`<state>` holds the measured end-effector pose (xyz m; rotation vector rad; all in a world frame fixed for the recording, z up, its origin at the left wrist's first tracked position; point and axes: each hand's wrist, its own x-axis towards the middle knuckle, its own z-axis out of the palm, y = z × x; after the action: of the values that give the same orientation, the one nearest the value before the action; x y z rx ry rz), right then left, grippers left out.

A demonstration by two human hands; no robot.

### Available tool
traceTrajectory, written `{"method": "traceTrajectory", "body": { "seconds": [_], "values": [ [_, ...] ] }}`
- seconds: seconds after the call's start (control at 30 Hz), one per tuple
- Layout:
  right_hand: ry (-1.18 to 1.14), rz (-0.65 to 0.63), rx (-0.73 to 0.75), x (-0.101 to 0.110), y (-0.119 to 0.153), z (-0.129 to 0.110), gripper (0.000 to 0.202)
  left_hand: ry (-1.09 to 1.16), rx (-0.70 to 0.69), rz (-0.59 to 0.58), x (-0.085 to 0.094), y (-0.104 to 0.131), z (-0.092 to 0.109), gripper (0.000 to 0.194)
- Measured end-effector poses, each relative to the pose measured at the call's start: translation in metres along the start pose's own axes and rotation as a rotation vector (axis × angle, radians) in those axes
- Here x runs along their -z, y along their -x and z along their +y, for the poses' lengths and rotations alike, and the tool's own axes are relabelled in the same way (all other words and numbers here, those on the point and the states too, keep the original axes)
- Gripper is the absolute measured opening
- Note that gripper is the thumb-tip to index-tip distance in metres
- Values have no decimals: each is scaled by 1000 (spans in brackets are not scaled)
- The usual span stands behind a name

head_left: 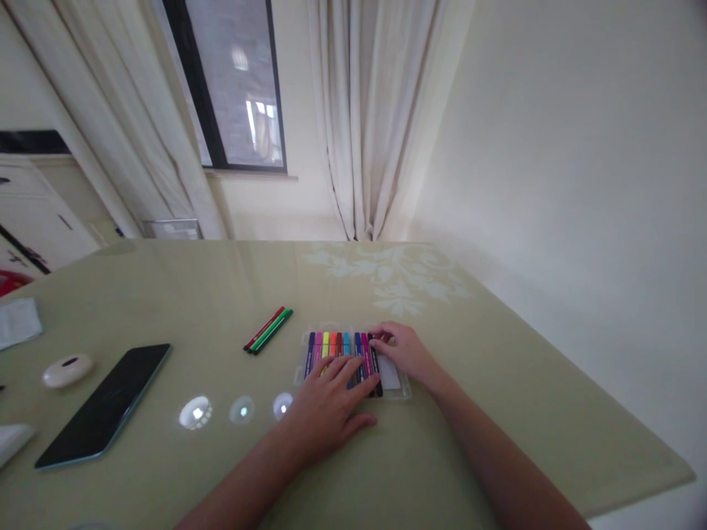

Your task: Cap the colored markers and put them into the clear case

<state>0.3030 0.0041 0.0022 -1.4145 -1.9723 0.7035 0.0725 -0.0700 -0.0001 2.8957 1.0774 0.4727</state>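
A clear plastic case lies open on the table with several coloured felt-tip pens in a row inside. My left hand rests over the row, fingers outstretched and lying on the pens. At the right end of the row, my right hand has thumb and forefinger closed at the top of a black felt-tip pen. To the right of that pen, a pale bare part of the case shows. Left of the case, a red and two green felt-tip pens lie side by side on the table.
A dark tablet or phone lies on the left of the glossy table. Near it are a white rounded object and a white cloth or tissue. A wall runs along the right; curtains hang behind.
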Motion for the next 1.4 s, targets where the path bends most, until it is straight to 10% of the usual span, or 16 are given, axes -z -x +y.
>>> {"method": "traceTrajectory", "body": {
  "seconds": [0.27, 0.53, 0.7, 1.07, 1.4],
  "values": [
    [10, -5, 18, 2, 1, 1, 20, 24, -19, 51, 3, -3, -14, 49],
    [51, 13, 12, 4, 2, -7, 17, -422, 707, 119, 31, 14, -80, 27],
    [62, 17, 36, 3, 2, -8, 16, -445, 830, 9, 34, 21, -93, 26],
    [24, 110, 59, 1, 4, -16, 16, -120, 709, 150, 23, 8, -79, 25],
    [-673, 80, -51, -10, 9, -36, 29, 165, 268, 459, 2, -1, -26, 12]
  ]
}}
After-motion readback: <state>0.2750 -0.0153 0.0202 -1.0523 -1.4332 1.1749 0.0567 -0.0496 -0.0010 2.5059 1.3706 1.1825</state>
